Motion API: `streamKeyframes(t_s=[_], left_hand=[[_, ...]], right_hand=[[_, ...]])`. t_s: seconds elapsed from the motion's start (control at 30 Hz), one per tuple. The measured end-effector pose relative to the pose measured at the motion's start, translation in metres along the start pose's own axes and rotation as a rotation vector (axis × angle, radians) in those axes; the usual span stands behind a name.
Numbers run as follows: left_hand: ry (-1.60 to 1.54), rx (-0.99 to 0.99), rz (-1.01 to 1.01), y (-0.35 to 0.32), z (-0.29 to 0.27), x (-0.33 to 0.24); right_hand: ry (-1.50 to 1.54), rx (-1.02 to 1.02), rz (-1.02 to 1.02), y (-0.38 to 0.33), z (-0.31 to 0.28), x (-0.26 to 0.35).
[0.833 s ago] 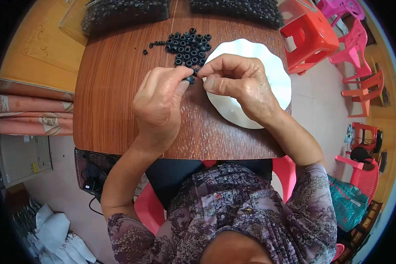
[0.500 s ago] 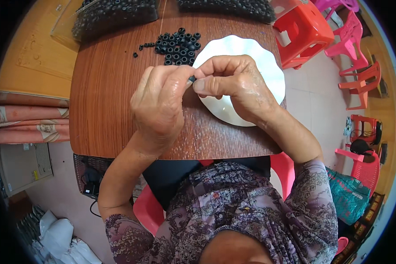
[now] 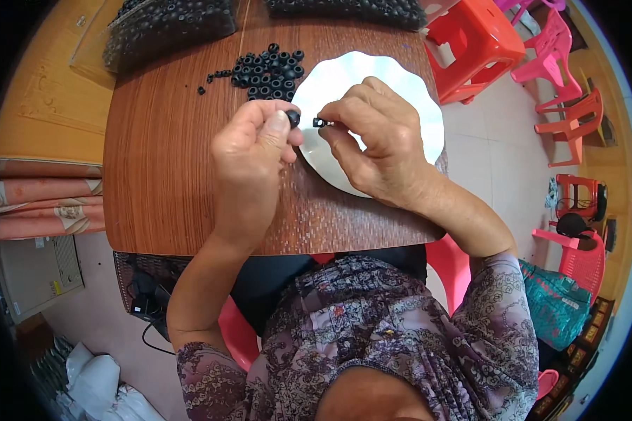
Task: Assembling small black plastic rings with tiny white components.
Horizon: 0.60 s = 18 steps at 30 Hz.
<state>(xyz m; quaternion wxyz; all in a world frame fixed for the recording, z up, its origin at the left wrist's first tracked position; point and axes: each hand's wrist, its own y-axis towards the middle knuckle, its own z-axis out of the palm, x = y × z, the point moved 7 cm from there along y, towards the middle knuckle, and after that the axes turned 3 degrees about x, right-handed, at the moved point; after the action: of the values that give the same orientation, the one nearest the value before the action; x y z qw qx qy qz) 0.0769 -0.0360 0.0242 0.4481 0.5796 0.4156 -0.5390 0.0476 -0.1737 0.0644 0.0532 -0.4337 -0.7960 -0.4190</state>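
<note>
At upper centre, your left hand (image 3: pixel 251 144) pinches a black bead (image 3: pixel 293 118), your right hand (image 3: pixel 380 137) a small dark piece (image 3: pixel 319 123); this two-handed step seems to call next for fine, steady control.

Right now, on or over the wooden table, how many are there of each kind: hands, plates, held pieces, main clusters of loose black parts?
Hands (left hand, right hand): 2
Scalloped white plate: 1
Held pieces (round black part, smaller black piece): 2
Main cluster of loose black parts: 1
Total: 6, counting the cluster as one
</note>
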Motion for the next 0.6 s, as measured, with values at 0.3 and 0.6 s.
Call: streamKeyframes(t_s=[0.3,0.6], left_hand=[[-0.459,0.123,-0.254,-0.005,0.002,0.024],[-0.703,0.170,-0.310,-0.015,0.013,0.028]], right_hand=[[-0.283,0.324,0.027,-0.018,0.009,-0.018],[0.426,-0.011,0.235,-0.006,-0.010,-0.003]])
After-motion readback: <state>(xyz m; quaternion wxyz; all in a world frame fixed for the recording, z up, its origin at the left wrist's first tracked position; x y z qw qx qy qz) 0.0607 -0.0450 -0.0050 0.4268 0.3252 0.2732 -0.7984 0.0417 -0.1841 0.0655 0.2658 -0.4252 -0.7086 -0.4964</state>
